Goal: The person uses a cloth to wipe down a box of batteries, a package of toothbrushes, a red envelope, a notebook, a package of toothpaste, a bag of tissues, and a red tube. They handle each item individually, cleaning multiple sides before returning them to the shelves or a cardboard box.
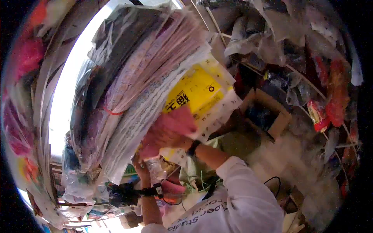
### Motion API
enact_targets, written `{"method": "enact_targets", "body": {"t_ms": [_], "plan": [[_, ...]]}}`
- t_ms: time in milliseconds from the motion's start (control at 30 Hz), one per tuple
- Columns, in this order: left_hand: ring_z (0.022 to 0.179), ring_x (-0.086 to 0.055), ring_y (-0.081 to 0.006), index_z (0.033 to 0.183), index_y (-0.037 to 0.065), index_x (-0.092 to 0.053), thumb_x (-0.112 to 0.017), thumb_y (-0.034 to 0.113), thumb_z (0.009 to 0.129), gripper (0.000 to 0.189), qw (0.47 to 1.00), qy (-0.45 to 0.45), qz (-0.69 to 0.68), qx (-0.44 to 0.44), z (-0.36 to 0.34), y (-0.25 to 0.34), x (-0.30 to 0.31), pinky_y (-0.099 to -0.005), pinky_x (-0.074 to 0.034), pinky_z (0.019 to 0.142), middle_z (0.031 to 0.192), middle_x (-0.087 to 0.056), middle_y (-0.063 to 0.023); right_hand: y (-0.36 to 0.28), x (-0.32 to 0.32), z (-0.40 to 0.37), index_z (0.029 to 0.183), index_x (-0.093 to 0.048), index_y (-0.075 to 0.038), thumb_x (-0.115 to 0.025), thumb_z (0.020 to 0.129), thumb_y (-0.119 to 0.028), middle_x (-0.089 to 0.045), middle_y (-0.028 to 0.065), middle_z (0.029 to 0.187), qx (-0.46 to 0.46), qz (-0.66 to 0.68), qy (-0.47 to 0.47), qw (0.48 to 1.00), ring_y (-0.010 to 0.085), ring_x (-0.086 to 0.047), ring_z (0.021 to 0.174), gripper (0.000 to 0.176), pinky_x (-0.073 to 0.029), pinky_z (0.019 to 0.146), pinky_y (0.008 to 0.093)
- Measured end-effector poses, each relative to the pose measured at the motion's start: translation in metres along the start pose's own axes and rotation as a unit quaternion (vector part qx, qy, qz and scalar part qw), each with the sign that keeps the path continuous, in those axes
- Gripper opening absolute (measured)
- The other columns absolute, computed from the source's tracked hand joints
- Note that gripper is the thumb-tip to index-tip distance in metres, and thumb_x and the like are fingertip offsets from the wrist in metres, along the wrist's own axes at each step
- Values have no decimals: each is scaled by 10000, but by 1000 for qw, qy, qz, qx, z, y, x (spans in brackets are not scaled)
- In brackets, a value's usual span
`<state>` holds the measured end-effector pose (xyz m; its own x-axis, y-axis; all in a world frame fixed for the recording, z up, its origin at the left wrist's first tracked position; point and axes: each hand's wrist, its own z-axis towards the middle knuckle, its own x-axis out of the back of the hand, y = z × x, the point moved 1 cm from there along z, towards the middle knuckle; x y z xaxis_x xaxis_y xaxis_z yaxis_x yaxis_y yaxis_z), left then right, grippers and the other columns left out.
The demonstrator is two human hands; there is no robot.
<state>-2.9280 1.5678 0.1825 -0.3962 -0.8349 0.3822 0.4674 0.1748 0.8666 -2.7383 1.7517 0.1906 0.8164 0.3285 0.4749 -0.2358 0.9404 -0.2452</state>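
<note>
A thick bundle of plastic bags (136, 97) hangs in front of me, its sheets fanned out. On its near side is a yellow printed bag (198, 87) with black lettering and clear, patterned edges. My right hand (167, 139), blurred by motion, is closed on a pink cloth (179, 119) lying against the yellow bag. Below it, my left hand (140, 165) is at the lower edge of the bundle, its fingers curled around the edge of the bags. Part of its grip is hidden. Both wrists wear black bands.
A red tie (112, 112) crosses the bundle. An open cardboard box (268, 112) stands to the right. More plastic bags (264, 42) hang at upper right, near a red packet (318, 116). Pink and purple wrapped goods (21, 128) line the left side.
</note>
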Motion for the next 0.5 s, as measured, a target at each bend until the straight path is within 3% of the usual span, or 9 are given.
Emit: {"method": "enact_targets", "body": {"t_ms": [33,67,100,200,233,300,400,467,500], "plan": [[1026,-400,-295,1063,-28,-445,-486,-75,686,382,979,-44,176,-93,14,-34,15,-331,-397,783,1131,-391,-181,7,20,-11,1133,-387,-126,-454,702,-276,-339,79,1230,18,-359,14,933,245,-342,1114,462,-257,924,391],[1025,-403,-293,1055,-31,-451,-480,-72,691,368,917,-89,344,-181,17,-53,24,-325,-401,782,1130,-401,-174,6,53,-10,1067,-436,-119,-479,683,-251,-398,75,1168,-6,-347,41,937,244,-395,1056,408,-314,870,392],[1037,-390,-299,1064,-34,-445,-473,-55,701,364,986,-98,61,-117,1,11,4,-333,-369,827,1133,-408,-166,10,83,-11,1000,-485,-112,-504,665,-226,-458,71,1107,-28,-335,68,939,244,-447,999,355,-371,816,393],[1056,-369,-306,1051,-32,-456,-471,-31,711,340,940,-92,206,-255,-11,50,-9,-370,-302,889,1130,-412,-171,62,108,-54,872,-534,-102,-558,597,-205,-533,58,943,-22,-312,127,941,247,-509,875,295,-433,672,386],[1074,-350,-304,1055,-21,-457,-471,-39,715,341,940,-111,243,-212,-8,50,-7,-389,-285,900,1122,-420,-174,67,127,-56,868,-536,-94,-571,576,-216,-537,67,920,-44,-275,151,949,258,-512,864,319,-436,654,387],[1074,-353,-300,1045,-24,-465,-473,-38,718,328,926,-116,276,-230,-8,51,-5,-386,-286,901,1117,-427,-169,74,157,-49,870,-528,-70,-580,593,-236,-522,91,951,-240,-127,204,941,283,-489,883,328,-398,706,422],[1041,-383,-301,1042,-25,-469,-471,-26,733,309,901,-126,292,-295,-5,45,-1,-386,-290,899,1100,-447,-153,94,157,-67,870,-520,-55,-573,644,-282,-507,108,967,-185,-284,217,915,299,-458,911,324,-330,772,469],[1010,-402,-246,1078,15,-438,-433,-53,736,349,955,-110,223,-163,-9,37,-3,-323,-360,848,1105,-388,-124,95,150,-63,926,-511,-79,-567,648,-334,-496,100,977,-191,-297,246,903,293,-446,927,382,-314,788,470],[1021,-394,-238,1101,33,-416,-435,-35,742,366,906,-114,330,-240,-11,53,-7,-322,-341,862,1097,-397,-103,94,146,-58,982,-503,-103,-562,651,-387,-485,93,987,-200,-316,281,884,286,-434,943,440,-298,804,470]]}}
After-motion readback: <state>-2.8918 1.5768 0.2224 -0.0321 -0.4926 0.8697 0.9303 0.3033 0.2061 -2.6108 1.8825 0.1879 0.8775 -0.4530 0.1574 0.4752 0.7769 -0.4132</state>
